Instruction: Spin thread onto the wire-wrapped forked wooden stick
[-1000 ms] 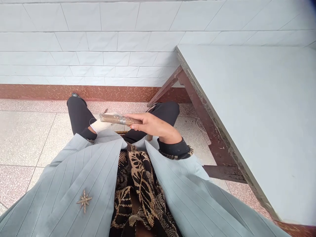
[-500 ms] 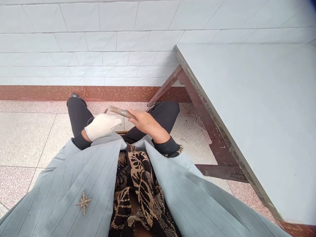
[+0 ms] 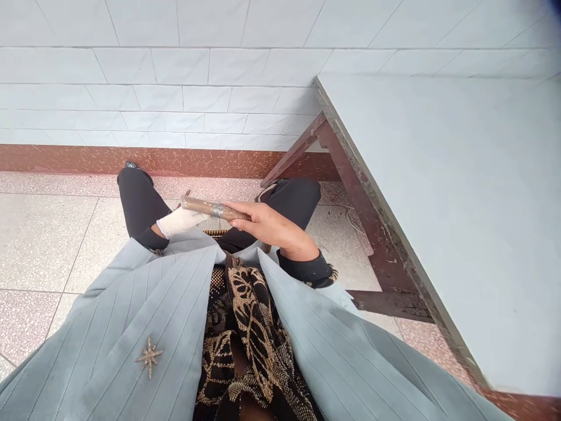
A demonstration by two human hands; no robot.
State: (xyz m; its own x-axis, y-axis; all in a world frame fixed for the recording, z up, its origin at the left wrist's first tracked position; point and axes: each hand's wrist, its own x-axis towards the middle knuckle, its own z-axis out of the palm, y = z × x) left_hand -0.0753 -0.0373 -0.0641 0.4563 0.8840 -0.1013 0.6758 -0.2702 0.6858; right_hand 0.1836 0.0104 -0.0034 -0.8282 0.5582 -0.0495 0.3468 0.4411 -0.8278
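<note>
The right hand (image 3: pixel 267 224) is holding a wire-bound brown stick (image 3: pixel 199 206) in front of the grey-blue coat (image 3: pixel 166 316), its grip wrapping one end, while the gloved left hand (image 3: pixel 179 223) is hovering just beside the other end, its grip too hidden to tell. This step is seemingly bringing both hands to the stick, and the next move is probably calling for a steady right grip. A white-topped desk (image 3: pixel 438 193) is standing at the right, by a tiled wall (image 3: pixel 193 67) and speckled floor (image 3: pixel 44 240).
</note>
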